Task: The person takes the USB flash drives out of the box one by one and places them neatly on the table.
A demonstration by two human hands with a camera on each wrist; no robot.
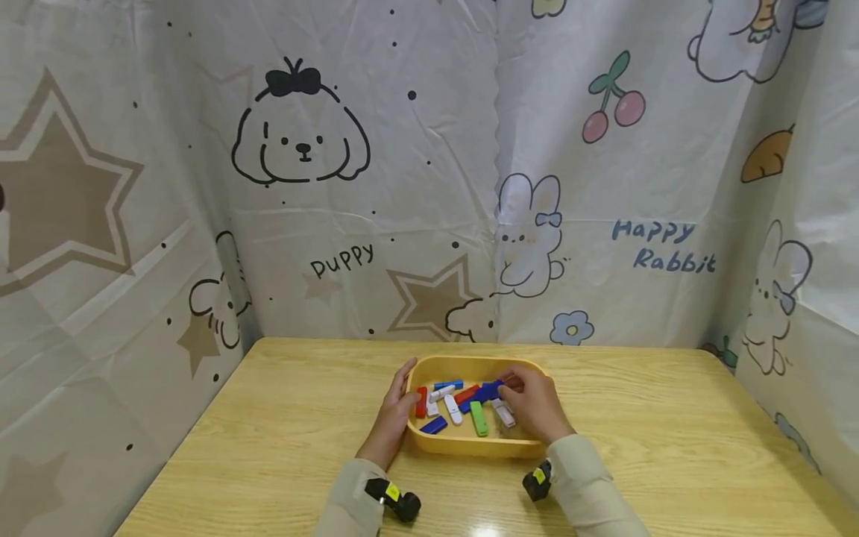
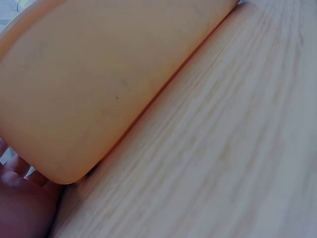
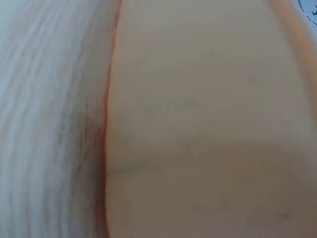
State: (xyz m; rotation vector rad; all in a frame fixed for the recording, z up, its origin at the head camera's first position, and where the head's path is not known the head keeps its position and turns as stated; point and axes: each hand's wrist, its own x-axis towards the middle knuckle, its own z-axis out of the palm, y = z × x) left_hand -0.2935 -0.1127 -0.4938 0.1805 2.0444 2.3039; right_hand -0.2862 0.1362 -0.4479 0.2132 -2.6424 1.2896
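Observation:
A yellow plastic bin (image 1: 470, 445) stands on the table and holds several small sticks that look like USB flash drives. My left hand (image 1: 391, 418) grips the bin's left end, thumb over the rim and fingers along the outside wall. Inside the bin on the right, my right hand (image 1: 537, 403) pinches a blue flash drive (image 1: 488, 391) between thumb and fingertips. Around it lie a red flash drive (image 1: 467, 394), a green one (image 1: 478, 419) and a pale grey one (image 1: 503, 413). The right wrist view shows only the bin's outer wall (image 3: 208, 109) and the table.
Toward the bin's left end lie a red stick (image 1: 420, 403), a white stick (image 1: 452, 409) and a dark blue stick (image 1: 434, 425). The wooden table (image 1: 282, 447) reaches back to a patterned curtain (image 1: 429, 186), which also hangs along both sides.

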